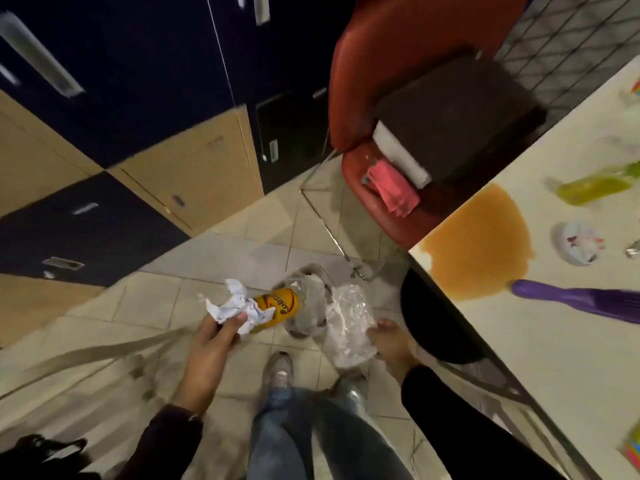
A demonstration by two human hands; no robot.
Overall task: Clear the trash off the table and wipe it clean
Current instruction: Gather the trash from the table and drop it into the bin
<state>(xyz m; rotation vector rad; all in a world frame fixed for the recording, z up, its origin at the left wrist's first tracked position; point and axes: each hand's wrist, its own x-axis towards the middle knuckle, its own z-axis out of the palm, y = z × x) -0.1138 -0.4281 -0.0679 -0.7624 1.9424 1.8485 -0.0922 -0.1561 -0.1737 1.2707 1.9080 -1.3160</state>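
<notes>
left grip (pixel 212 336): paper (pixel 231 302); right grip (pixel 390 344): bag (pixel 349 323)

Left hand (pixel 211 341) grips crumpled white paper (pixel 232 303) and an orange-label bottle (pixel 280 304) together, above the tile floor (pixel 166 306). Right hand (pixel 391 344) pinches a clear plastic wrap (pixel 349 320) beside it. Counter (pixel 519 341) at right: brown spill (pixel 481 244) at its corner, purple brush (pixel 581 301) touching the spill edge, green bottle (pixel 595 187) lying down, blurred. Red chair (pixel 381 46) holds a black box (pixel 460 116) and a pink cloth (pixel 393 190).
</notes>
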